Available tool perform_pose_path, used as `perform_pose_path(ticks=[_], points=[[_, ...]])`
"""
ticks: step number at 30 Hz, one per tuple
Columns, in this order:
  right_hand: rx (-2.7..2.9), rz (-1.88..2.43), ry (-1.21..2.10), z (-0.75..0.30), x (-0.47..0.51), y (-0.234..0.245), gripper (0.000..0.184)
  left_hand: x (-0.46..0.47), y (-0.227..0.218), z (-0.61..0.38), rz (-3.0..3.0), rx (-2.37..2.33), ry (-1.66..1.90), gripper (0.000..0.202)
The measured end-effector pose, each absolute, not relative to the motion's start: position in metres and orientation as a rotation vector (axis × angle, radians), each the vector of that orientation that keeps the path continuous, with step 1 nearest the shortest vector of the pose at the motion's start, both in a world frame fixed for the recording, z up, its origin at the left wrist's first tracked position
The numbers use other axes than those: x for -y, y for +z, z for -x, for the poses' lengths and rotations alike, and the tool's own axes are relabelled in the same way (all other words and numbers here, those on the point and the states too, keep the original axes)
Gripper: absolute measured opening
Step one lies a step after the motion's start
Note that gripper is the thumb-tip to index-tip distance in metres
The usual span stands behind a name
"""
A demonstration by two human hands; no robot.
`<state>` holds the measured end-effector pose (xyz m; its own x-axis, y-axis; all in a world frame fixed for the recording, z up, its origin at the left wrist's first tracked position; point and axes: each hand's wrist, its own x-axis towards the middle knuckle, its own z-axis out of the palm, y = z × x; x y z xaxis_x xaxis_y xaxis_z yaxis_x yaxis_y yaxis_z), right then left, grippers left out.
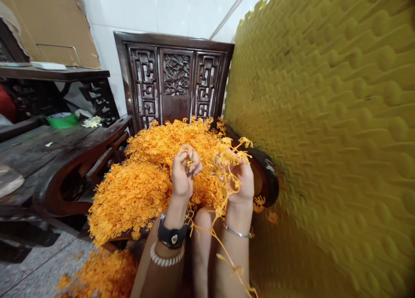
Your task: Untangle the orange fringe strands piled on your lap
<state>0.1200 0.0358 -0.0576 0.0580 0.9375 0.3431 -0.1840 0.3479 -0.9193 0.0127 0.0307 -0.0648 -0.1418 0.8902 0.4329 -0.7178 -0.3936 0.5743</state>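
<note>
My right hand [241,179] is closed around a branched orange plastic flower stem [219,212]. The stem's frilly tips spread over the fingers, and its long tail hangs down across my forearm. To its left, my left hand [185,170] is raised with its fingers curled in; a bit of orange shows between them, but whether it is held or lies behind I cannot tell. Behind both hands rises a big heap of orange plastic flower pieces [139,190], piled on a dark carved wooden chair [177,107].
More orange pieces [103,272] lie on the floor at lower left. A yellow textured foam mat [324,116] stands like a wall close on the right. On the left, a dark wooden table [29,159] bears a green roll of tape [63,120] and a pale flower [92,122].
</note>
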Motion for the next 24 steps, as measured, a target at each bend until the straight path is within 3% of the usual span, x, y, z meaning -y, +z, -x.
perform_pose_path(ticks=[6, 12, 16, 18, 20, 24], points=[[1.036, 0.684, 1.203, -0.118, -0.032, -0.055, 0.013, -0.025, -0.067, 0.004, -1.195, -0.604, 1.974, 0.047], [1.079, 0.722, 1.170, -0.115, -0.033, -0.058, 0.012, -0.003, -0.058, 0.015, -1.701, -1.070, 2.029, 0.043], [1.240, 0.689, 1.116, -0.110, -0.033, -0.059, 0.012, 0.007, -0.049, 0.005, -1.744, -1.199, 1.933, 0.047], [1.291, 0.692, 1.074, -0.107, -0.033, -0.057, 0.014, 0.003, -0.049, 0.000, -1.679, -1.278, 1.866, 0.039], [1.282, 0.719, 1.034, -0.106, -0.032, -0.055, 0.017, -0.006, -0.054, -0.003, -1.620, -1.296, 1.798, 0.030], [1.218, 0.730, 1.070, -0.110, -0.034, -0.053, 0.021, -0.023, -0.066, 0.001, -1.599, -1.091, 1.598, 0.033]])
